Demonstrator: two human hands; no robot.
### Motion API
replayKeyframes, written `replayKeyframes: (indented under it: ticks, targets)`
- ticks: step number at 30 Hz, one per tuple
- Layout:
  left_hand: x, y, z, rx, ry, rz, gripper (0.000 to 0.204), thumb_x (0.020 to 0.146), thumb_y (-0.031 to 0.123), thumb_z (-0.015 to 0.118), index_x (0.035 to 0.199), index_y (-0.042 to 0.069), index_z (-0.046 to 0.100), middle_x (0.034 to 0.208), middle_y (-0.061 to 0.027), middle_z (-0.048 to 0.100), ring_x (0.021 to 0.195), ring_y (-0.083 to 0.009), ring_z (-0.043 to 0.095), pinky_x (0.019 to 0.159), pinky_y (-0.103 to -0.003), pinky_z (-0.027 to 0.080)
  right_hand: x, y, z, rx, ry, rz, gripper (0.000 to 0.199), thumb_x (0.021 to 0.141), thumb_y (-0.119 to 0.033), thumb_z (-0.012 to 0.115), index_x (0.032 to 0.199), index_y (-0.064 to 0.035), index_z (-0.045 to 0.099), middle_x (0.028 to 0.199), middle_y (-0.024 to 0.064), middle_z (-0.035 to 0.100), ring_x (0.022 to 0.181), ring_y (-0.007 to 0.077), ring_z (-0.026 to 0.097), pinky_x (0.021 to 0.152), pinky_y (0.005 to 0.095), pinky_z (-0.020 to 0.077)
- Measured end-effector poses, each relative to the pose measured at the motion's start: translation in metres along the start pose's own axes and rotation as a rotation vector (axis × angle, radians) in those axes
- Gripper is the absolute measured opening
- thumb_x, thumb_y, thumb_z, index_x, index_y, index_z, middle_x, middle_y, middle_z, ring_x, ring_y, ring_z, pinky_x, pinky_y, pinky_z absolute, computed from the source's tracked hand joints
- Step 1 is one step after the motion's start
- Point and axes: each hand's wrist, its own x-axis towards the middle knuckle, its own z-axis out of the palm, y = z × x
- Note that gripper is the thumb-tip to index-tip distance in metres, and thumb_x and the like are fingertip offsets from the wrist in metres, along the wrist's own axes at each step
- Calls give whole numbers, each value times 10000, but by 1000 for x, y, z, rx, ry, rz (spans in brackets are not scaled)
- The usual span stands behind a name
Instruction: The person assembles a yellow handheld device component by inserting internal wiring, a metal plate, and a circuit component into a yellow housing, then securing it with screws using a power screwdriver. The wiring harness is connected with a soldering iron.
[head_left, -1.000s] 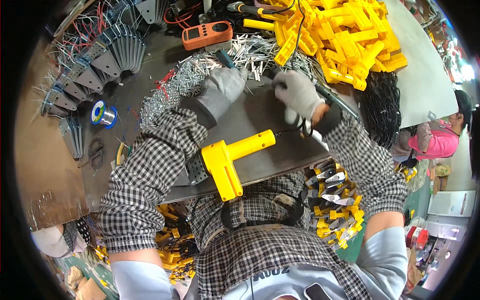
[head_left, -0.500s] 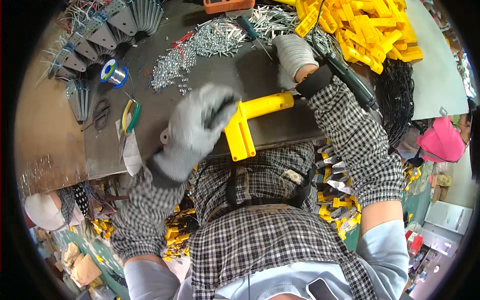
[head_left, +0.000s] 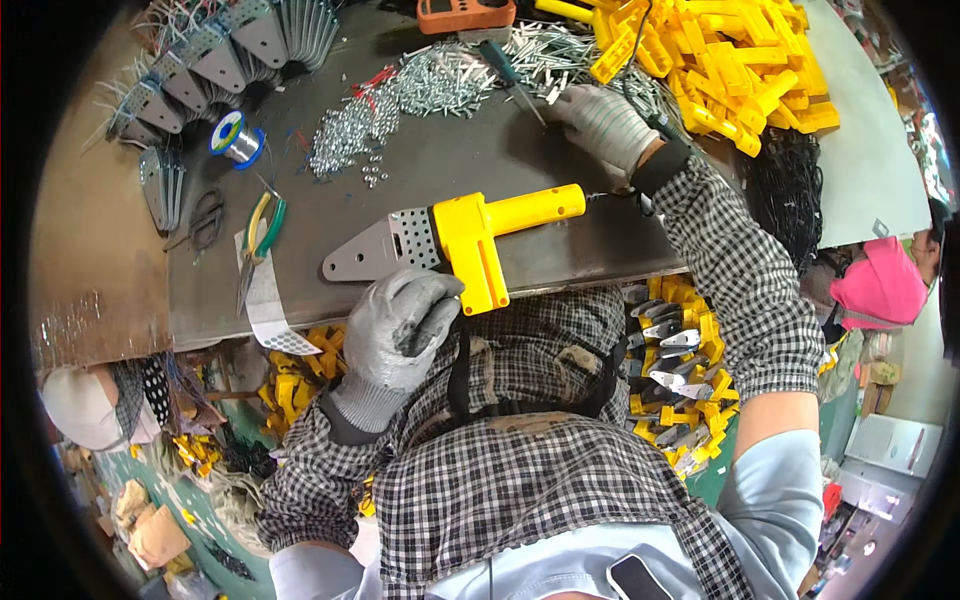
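Right hand's point(head_left: 605, 128) grip unclear, orange meter point(head_left: 465, 15) cropped

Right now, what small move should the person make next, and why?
Probably the right hand should pick one piece from the pile of metal fasteners: it is at the pile's near edge, and the yellow housing lies flat with the left hand close beside its near end. Whether the right fingers already pinch something is unclear.

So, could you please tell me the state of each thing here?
Yellow plastic housing: lying, grey perforated metal plate projecting.
Pliers with green and yellow handles: handles apart.
Black scissors: opening unclear.
Blue and white spool: wound with wire.
Screwdriver with dark green handle: lying down.
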Motion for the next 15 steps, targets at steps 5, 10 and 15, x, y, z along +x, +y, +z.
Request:
replayKeyframes:
  ticks: [5, 10, 15]
  targets:
    - [-1, -2, 6, 169, -1, 119, 190, 746, 57, 761, 919, 54, 683, 912, -74, 672, 845, -260, 654, 747, -357, 519, -40, -94, -68, 1197, 47, 347, 186, 782, -86, 640, 938, 9, 679, 842, 85, 687, 748, 116, 626, 721, 280, 523]
    - [-2, 0, 7, 223, -52, 207, 197, 742, 63, 757, 926, 67, 689, 918, -72, 669, 846, -257, 651, 750, -362, 502, -70, -157, -66, 1581, -313, 538, 153, 788, -121, 660, 870, 4, 694, 734, 10, 657, 699, 82, 582, 681, 242, 499]
    - [-5, -2, 7, 298, -110, 243, 200, 735, 72, 759, 924, 66, 694, 925, -74, 664, 840, -269, 643, 738, -384, 493, -69, -166, -60, 1344, -254, 549, 179, 770, -111, 682, 895, 17, 683, 760, 86, 688, 730, 157, 662, 695, 289, 531]
